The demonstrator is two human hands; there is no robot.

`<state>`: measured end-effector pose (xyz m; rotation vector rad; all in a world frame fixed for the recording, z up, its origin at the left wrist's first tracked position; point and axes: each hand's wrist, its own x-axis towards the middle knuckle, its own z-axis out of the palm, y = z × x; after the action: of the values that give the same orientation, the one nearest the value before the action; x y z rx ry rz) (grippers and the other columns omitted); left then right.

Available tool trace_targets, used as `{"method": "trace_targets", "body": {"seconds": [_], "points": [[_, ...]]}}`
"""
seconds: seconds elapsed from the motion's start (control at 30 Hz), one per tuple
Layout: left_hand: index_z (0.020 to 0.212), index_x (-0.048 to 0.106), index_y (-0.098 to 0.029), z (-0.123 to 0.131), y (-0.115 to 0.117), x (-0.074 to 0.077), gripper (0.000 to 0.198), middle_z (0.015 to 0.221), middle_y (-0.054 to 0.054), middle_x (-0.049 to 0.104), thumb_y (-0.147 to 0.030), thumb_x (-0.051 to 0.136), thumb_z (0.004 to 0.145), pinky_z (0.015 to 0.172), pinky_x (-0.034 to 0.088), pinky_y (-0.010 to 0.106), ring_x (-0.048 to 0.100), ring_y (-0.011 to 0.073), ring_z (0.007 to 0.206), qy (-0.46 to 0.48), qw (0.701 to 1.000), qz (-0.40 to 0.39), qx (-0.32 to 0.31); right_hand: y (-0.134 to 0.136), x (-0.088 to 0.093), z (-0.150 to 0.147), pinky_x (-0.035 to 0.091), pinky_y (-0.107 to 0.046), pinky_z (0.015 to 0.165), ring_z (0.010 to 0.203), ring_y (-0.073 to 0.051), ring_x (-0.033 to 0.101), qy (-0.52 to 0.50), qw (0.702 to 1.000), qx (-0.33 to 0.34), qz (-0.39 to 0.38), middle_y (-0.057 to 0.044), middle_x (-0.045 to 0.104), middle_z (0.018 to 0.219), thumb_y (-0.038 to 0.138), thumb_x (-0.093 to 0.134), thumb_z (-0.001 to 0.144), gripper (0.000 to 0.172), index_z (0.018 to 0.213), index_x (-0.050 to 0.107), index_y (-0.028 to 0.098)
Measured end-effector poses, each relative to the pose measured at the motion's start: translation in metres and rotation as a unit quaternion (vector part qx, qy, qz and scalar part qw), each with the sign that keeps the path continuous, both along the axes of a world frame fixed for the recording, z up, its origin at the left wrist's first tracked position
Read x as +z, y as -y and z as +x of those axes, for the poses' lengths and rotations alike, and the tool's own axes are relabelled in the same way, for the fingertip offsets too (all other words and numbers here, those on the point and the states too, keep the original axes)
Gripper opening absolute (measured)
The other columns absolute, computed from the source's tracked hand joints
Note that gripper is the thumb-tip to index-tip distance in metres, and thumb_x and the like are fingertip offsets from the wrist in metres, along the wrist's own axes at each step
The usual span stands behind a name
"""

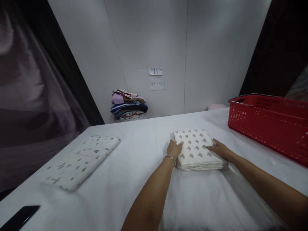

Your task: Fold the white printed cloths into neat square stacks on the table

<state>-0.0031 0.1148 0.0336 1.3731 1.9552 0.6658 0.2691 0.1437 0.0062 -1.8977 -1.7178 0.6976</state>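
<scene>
A folded white cloth [196, 147] with grey mushroom-like shapes and a few green marks lies on the white-covered table, its layers showing at the near edge. My left hand [174, 150], with a bracelet at the wrist, grips its left side, the thumb on top. On the opposite side, my right hand [220, 149] holds the cloth's right edge, thumb over the upper face and the fingers partly hidden. To the left lies another flat folded white cloth [83, 162] with small dark prints, apart from both hands.
A red plastic basket [267, 128] with a metal handle stands at the right. Several folded fabrics form a stack [129, 106] beyond the table's far edge. A dark, phone-like object [21, 218] is at the lower left. Paper notes [156, 77] hang on the wall.
</scene>
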Motion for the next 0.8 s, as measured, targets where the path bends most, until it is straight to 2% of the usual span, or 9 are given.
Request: {"method": "trace_targets", "body": {"seconds": [0.1,0.23,0.4,0.5,0.6,0.7,0.8], "points": [[0.118,0.044,-0.008,-0.003,0.001,0.001,0.063,0.119,0.02,0.058,-0.051,0.058,0.074,0.081,0.045,0.032,0.057,0.0291,0.105,0.015,1.0,-0.027,0.001,-0.005,0.002,-0.002,0.044,-0.039,0.094,0.113,-0.032,0.053,-0.022,1.0,0.01,0.011,-0.014,0.053,0.129,0.047,0.067,0.065,0.083,0.137,0.041,0.013],[0.12,0.044,-0.011,0.002,0.014,-0.003,0.065,0.123,0.019,0.056,-0.051,0.061,0.072,0.085,0.043,0.034,0.055,0.0313,0.11,-0.001,1.0,-0.022,-0.001,-0.017,0.0,0.005,0.045,-0.037,0.093,0.111,-0.03,0.055,-0.025,0.997,0.059,0.051,-0.011,0.058,0.124,0.047,0.066,0.066,0.082,0.138,0.04,0.016],[0.129,0.035,-0.013,0.007,0.028,-0.006,0.075,0.125,0.018,0.054,-0.056,0.059,0.072,0.09,0.041,0.034,0.052,0.0305,0.115,-0.012,1.0,0.008,-0.007,-0.028,0.006,0.011,0.042,-0.042,0.096,0.115,-0.033,0.051,0.108,0.987,0.107,0.052,-0.013,0.056,0.126,0.047,0.063,0.069,0.077,0.136,0.042,0.015],[0.132,0.031,-0.013,0.007,0.029,-0.007,0.078,0.125,0.017,0.055,-0.055,0.06,0.072,0.089,0.042,0.034,0.052,0.0303,0.115,0.004,1.0,-0.001,-0.008,-0.026,0.011,-0.011,0.034,-0.045,0.103,0.125,-0.032,0.041,0.19,0.959,0.16,0.136,-0.013,0.046,0.136,0.045,0.054,0.076,0.069,0.137,0.04,0.015],[0.132,0.03,-0.014,0.007,0.029,-0.008,0.08,0.121,0.016,0.057,-0.051,0.063,0.069,0.086,0.043,0.034,0.055,0.0306,0.11,-0.003,1.0,0.001,-0.014,-0.013,0.005,-0.047,0.028,-0.042,0.108,0.133,-0.026,0.031,0.209,0.925,0.251,0.194,-0.011,0.038,0.142,0.048,0.039,0.085,0.061,0.138,0.039,0.017],[0.129,0.034,-0.015,0.01,0.031,-0.01,0.073,0.116,0.014,0.061,-0.046,0.064,0.07,0.083,0.044,0.034,0.058,0.0296,0.106,-0.03,0.999,0.015,-0.014,0.005,-0.007,-0.076,0.022,-0.046,0.109,0.136,-0.026,0.022,0.245,0.901,0.316,0.168,-0.01,0.033,0.145,0.053,0.028,0.089,0.062,0.138,0.04,0.018],[0.126,0.036,-0.015,0.012,0.034,-0.011,0.068,0.113,0.014,0.062,-0.043,0.063,0.071,0.082,0.044,0.033,0.059,0.0288,0.104,-0.05,0.998,0.029,-0.012,0.016,-0.012,-0.086,0.017,-0.048,0.11,0.137,-0.026,0.018,0.27,0.892,0.337,0.135,-0.011,0.027,0.148,0.053,0.022,0.091,0.062,0.14,0.036,0.017]]}}
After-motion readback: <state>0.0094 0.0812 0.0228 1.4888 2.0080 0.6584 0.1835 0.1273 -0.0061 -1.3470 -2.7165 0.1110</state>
